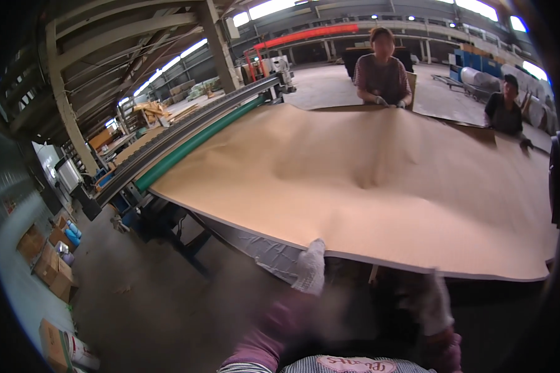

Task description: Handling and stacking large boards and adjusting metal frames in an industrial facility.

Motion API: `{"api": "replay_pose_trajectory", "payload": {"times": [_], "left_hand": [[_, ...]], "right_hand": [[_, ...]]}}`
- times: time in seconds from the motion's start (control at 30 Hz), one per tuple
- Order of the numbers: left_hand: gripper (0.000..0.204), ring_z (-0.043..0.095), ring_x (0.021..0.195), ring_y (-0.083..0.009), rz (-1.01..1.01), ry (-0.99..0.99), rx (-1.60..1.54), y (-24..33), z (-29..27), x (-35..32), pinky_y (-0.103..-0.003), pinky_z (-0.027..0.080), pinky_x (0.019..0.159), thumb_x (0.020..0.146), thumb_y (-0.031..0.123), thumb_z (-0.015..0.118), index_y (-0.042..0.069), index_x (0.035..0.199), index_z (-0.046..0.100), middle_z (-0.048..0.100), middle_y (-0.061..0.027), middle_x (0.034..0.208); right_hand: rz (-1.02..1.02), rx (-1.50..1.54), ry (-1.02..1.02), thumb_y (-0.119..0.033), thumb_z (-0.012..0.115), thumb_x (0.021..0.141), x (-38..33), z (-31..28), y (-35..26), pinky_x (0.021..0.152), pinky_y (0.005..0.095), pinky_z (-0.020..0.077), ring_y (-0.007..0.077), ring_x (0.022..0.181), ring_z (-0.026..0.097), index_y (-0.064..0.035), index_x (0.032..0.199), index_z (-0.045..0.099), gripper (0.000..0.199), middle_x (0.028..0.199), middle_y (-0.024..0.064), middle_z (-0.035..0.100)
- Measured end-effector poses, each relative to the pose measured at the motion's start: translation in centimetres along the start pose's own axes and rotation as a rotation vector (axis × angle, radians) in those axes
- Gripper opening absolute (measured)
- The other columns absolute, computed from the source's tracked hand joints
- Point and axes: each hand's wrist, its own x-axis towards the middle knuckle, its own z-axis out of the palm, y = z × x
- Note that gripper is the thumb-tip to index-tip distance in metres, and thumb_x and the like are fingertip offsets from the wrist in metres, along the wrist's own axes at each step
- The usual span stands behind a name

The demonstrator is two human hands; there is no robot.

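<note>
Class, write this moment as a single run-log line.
left hand: gloved, gripping near edge of tan sheet | right hand: gloved, blurred, at same edge | two co-workers at far edge

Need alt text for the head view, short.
A person's two hands in white knit gloves, left hand and blurred right hand, meet the near edge of a large tan, wavy sheet of thin board lying on a long work table with a green roller along its left side. Two other people hold the far edge in a workshop hall.
</note>
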Motion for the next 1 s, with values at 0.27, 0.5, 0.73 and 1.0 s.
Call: {"api": "replay_pose_trajectory", "payload": {"times": [0.27, 0.5, 0.73, 1.0], "left_hand": [[0.045, 0.064, 0.070, -0.0194, 0.231, 0.031, -0.196, -4.8, -7.8, 9.3, -0.035, 0.052, 0.063, 0.090, 0.037, 0.057, -0.007, 0.101, 0.065, 0.067, -0.0106, 0.083], [0.038, 0.062, 0.082, -0.0275, -0.079, 0.445, -0.028, 1.9, -20.0, 17.9, -0.036, 0.051, 0.073, 0.077, 0.012, 0.073, -0.009, 0.106, 0.060, 0.064, -0.0180, 0.100], [0.037, 0.066, 0.080, -0.0334, -0.133, 0.472, -0.012, 4.0, -18.6, 18.1, -0.050, 0.057, 0.059, 0.078, 0.012, 0.072, -0.005, 0.107, 0.059, 0.065, -0.0201, 0.098], [0.045, 0.065, 0.081, -0.0290, -0.111, 0.468, 0.048, 2.4, -19.7, 19.7, -0.040, 0.053, 0.073, 0.077, 0.020, 0.073, -0.009, 0.109, 0.059, 0.066, -0.0219, 0.100]], "right_hand": [[0.182, -0.017, -0.118, -0.034, 0.047, 0.098, 6.5, 2.7, 3.5, 0.035, 0.0179, 0.0377, 0.0073, 0.043, 0.049, -0.0121, 0.089, 0.053, 0.025, 0.062, 0.0001, 0.055], [0.025, -0.118, 0.071, -0.031, 0.053, 0.096, 5.3, -1.5, -2.6, 0.032, 0.0171, 0.0357, 0.0073, 0.039, 0.048, -0.0121, 0.069, 0.050, 0.033, 0.056, 0.0013, 0.054], [-0.088, -0.264, 0.185, -0.033, 0.052, 0.096, 5.3, -6.8, -8.3, 0.029, 0.0199, 0.0311, 0.0077, 0.033, 0.041, -0.0137, 0.066, 0.050, 0.036, 0.049, -0.0019, 0.047], [-0.015, -0.287, 0.233, -0.034, 0.057, 0.093, 4.6, -7.6, -11.1, 0.029, 0.0199, 0.0311, 0.0077, 0.036, 0.044, -0.0158, 0.073, 0.048, 0.028, 0.056, 0.0000, 0.053]]}}
